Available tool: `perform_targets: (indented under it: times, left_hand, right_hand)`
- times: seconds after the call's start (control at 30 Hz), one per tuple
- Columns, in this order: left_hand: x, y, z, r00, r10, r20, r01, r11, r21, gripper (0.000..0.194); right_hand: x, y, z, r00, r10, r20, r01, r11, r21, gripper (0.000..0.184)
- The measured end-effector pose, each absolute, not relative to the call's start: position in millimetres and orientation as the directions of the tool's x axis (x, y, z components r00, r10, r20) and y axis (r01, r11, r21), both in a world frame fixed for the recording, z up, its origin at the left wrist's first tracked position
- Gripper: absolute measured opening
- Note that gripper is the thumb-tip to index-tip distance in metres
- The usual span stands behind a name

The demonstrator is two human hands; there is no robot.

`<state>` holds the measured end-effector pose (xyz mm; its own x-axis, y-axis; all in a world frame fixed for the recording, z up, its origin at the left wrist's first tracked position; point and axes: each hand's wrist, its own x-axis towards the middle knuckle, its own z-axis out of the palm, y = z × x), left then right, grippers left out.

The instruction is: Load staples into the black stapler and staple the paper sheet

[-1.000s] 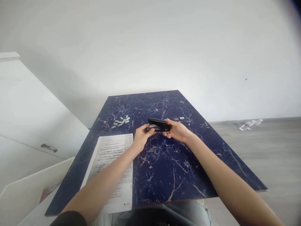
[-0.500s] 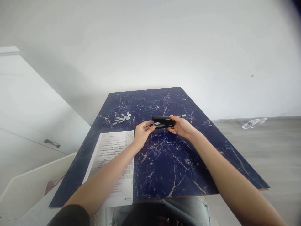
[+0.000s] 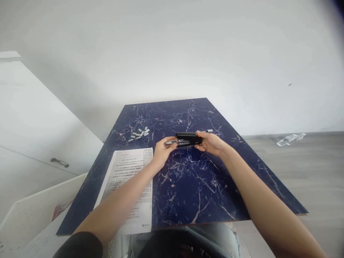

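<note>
A black stapler (image 3: 186, 135) with an orange part at its right end is held just above the blue marbled table (image 3: 177, 193). My right hand (image 3: 211, 143) is closed around its right end, thumb on top by the orange part. My left hand (image 3: 162, 149) pinches the left end, where a silver metal magazine (image 3: 171, 142) sticks out between thumb and fingers. I cannot tell whether staples lie inside the magazine.
Several grey staple strips (image 3: 139, 134) lie in a loose group at the back left. A single staple strip (image 3: 209, 130) rests beyond my right hand. Printed paper (image 3: 134, 168) lies under my left forearm. A clear plastic object (image 3: 290, 139) is on the floor at right.
The silver magazine now shows further out at the stapler's left end. My right hand and the black body have shifted slightly right, while my left hand stays nearly in place.
</note>
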<state>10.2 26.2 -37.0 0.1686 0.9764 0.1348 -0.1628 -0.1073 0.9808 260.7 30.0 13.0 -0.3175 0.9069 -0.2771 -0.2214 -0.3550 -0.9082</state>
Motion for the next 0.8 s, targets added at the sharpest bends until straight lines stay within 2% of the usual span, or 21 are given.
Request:
perform_targets:
  times: [0.23,0.37,0.5,0.57,0.67,0.8]
  left_hand:
    - [10.4,23.1,-27.8,0.179,0.979,0.099,-0.266,-0.048,0.963,0.039]
    - [11.3,22.9,-28.3,0.175,0.979,0.108,-0.276,-0.056,0.96,0.038]
    - [11.3,23.2,-30.3,0.191,0.977,0.094,-0.322,-0.029,0.946,0.038]
    - [11.3,24.7,-32.0,0.187,0.979,0.075,-0.369,0.0,0.929,0.038]
    - [11.3,28.5,-34.9,0.189,0.982,0.027,-0.468,0.066,0.881,0.03]
    - [10.5,32.7,-35.7,0.211,0.977,0.026,-0.565,0.1,0.819,0.011]
  right_hand:
    - [281.6,27.6,27.9,-0.271,0.934,-0.234,-0.198,-0.292,-0.936,0.023]
    - [284.6,27.5,29.9,-0.264,0.929,-0.259,-0.219,-0.32,-0.922,0.021]
    - [272.7,30.6,22.8,-0.131,0.912,-0.388,-0.23,-0.409,-0.883,0.022]
    - [264.7,32.1,16.3,-0.046,0.921,-0.387,-0.238,-0.387,-0.891,0.02]
    - [255.3,32.3,7.4,-0.006,0.981,-0.192,-0.217,-0.189,-0.958,0.016]
    - [250.8,28.6,4.7,-0.01,0.991,0.13,-0.088,0.128,-0.988,0.028]
